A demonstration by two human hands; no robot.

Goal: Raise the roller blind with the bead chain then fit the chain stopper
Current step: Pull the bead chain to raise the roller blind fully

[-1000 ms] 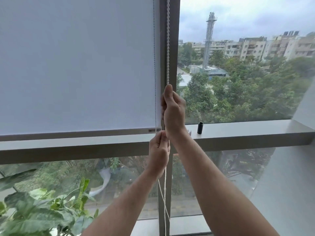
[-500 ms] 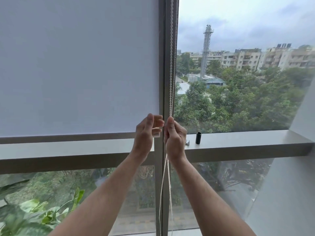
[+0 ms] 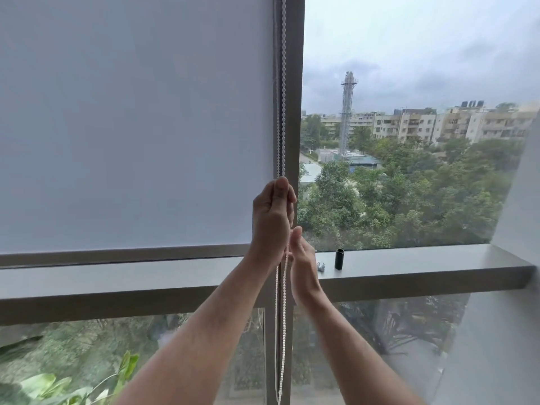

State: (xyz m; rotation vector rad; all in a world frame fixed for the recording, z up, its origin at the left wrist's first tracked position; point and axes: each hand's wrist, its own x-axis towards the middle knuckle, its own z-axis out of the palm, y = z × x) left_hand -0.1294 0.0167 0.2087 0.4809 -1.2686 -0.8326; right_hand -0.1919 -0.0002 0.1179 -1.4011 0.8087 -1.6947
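The left hand [image 3: 271, 217] held the white bead chain [image 3: 283, 83] tight; just below it, the right hand [image 3: 302, 258] pinched the same chain.

A long grey window ledge [image 3: 423, 266] runs across the middle of the frame. Right of centre, a small black plastic cylinder [image 3: 339, 259] stands upright on it, with a small shiny silver metal piece [image 3: 321, 266] lying just beside it, to its left.
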